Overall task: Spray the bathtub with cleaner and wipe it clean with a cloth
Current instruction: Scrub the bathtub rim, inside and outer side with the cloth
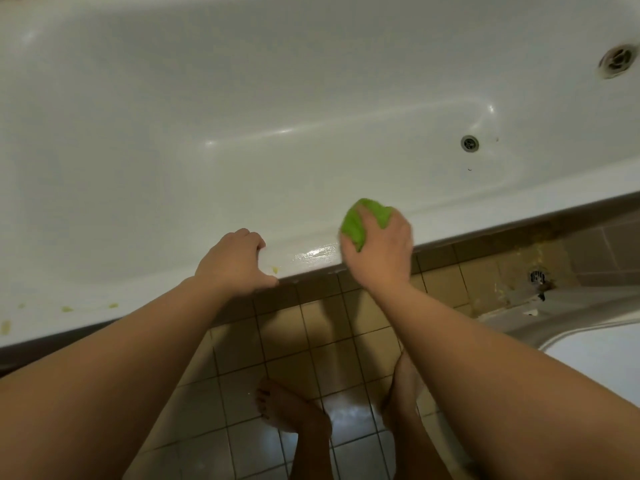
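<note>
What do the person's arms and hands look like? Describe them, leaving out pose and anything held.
Both arms are bare from the bottom of the picture to the wrist, with no sleeves in view. The left hand and the right hand wear no gloves. No watch, bracelet or ring shows on either. The fingernails are mostly hidden, so polish cannot be judged.

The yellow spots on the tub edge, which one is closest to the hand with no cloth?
The small yellow spot beside the left hand, near its thumb. The other yellow spots sit farther left along the bathtub rim.
</note>
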